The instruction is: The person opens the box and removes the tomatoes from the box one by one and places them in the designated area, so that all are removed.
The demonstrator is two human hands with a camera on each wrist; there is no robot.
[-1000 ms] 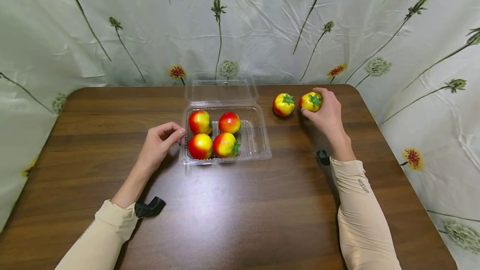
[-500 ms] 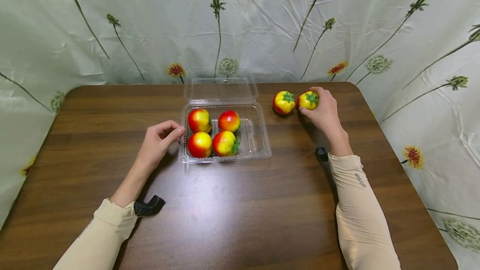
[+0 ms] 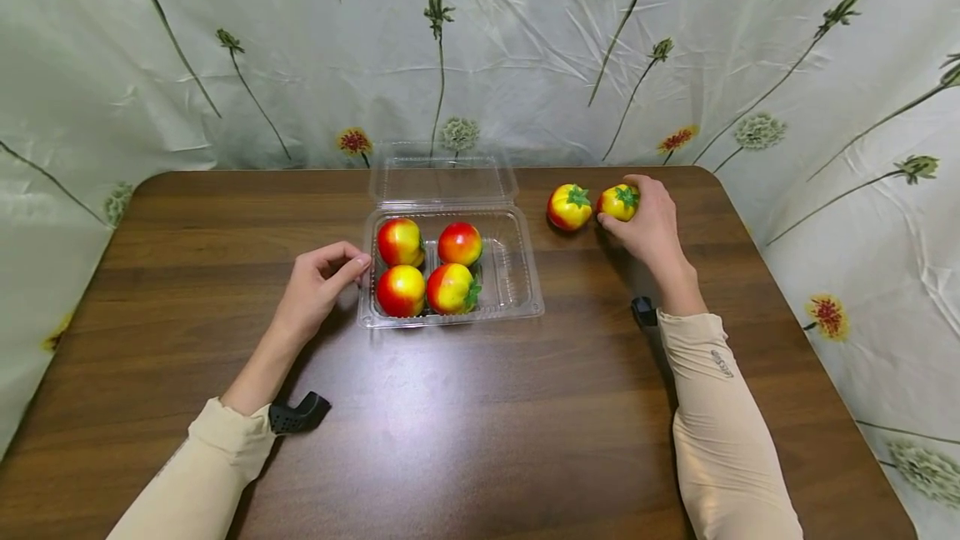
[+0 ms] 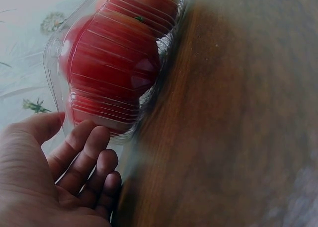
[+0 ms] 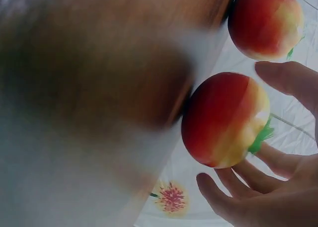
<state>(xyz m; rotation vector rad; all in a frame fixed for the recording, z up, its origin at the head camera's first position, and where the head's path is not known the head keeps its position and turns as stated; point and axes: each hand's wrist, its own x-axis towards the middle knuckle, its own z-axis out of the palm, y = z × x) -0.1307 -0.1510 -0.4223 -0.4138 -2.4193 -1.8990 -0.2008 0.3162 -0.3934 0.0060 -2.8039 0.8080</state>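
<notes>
In the head view, a clear plastic container (image 3: 517, 307) stands with its lid raised behind it. Several red-and-yellow tomato-like fruits (image 3: 401, 291) fill its left and middle part. My left hand (image 3: 318, 282) pinches the container's left rim between thumb and fingers; the left wrist view shows the fingertips against the ribbed wall. To the right, my right hand (image 3: 651, 219) has its thumb and fingers curled round a fruit with a green leafy crown (image 3: 617, 202), which sits on the table. Beside it is another such fruit (image 3: 568, 207), apart from the hand.
The brown wooden table (image 3: 465, 440) has rounded far corners. Behind it hangs a pale curtain (image 3: 525, 48) printed with flowers, close to the far edge and the raised lid (image 3: 442, 177). Black bands (image 3: 300, 413) sit on both wrists.
My right hand and its fruit have shifted slightly left, narrowing the gap to the neighbouring fruit. The left hand and the container hold their place.
</notes>
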